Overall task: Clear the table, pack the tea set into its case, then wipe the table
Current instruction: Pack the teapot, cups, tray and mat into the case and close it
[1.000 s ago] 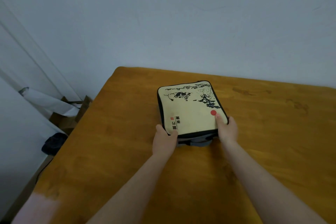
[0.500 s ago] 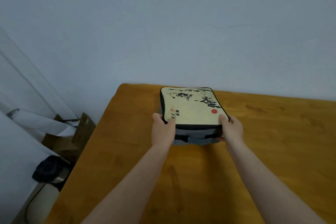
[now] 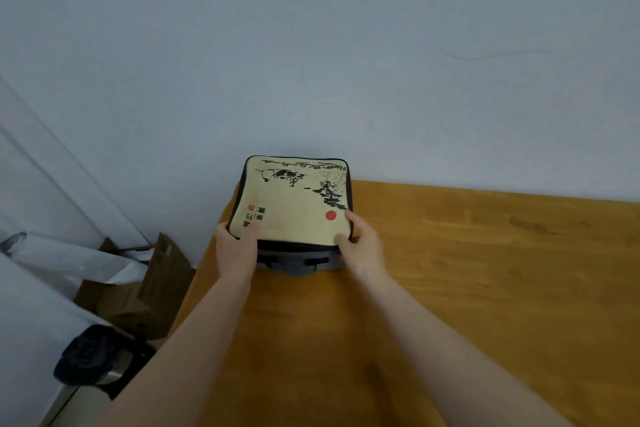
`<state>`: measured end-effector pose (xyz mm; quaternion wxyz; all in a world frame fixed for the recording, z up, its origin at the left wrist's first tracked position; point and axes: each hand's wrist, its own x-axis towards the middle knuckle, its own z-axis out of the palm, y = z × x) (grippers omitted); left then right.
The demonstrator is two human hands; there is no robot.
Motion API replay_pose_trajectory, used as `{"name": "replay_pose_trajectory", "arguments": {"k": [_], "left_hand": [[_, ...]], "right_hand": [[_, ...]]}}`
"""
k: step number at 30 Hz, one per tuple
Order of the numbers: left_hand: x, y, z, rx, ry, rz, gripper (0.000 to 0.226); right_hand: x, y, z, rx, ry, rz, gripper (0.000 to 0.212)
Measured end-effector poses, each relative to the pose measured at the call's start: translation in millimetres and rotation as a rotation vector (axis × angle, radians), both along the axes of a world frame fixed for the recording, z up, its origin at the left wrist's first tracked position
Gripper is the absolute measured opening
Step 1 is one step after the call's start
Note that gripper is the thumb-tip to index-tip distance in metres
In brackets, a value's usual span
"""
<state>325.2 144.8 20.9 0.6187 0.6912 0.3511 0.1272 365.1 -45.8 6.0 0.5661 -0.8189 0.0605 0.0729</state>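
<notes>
The tea set case point(image 3: 294, 204) is closed: a cream lid with black ink drawing, a red dot and black piping, over a grey side with a strap handle. It sits at the far left corner of the wooden table point(image 3: 467, 288), against the wall. My left hand point(image 3: 237, 246) grips its near left corner, thumb on the lid. My right hand point(image 3: 362, 244) grips the near right corner, fingers on the lid's edge. Whether the case touches the table or is lifted slightly, I cannot tell.
A pale wall stands right behind the table. Left of the table, on the floor, are open cardboard boxes point(image 3: 138, 291), a rolled white sheet point(image 3: 69, 253) and a dark bin with a metal body point(image 3: 93, 360).
Both hands have carried the case away from me, from the middle of the table toward the far left corner. My view has tilted up and left.
</notes>
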Motion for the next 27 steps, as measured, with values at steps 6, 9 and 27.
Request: {"name": "replay_pose_trajectory", "arguments": {"k": [6, 9, 27], "left_hand": [[17.2, 25.1, -18.3, 0.01, -0.077, 0.002, 0.047], [25.4, 31.5, -27.6, 0.0, -0.085, 0.021, 0.046], [-2.8, 43.0, -36.9, 0.762, 0.406, -0.251, 0.062]], "right_hand": [[8.1, 24.4, -16.8, -0.052, -0.061, 0.075, 0.055], [12.1, 27.9, -20.7, -0.072, -0.063, 0.095, 0.057], [3.9, 24.9, -1.9, -0.875, -0.101, 0.314, 0.056]]}}
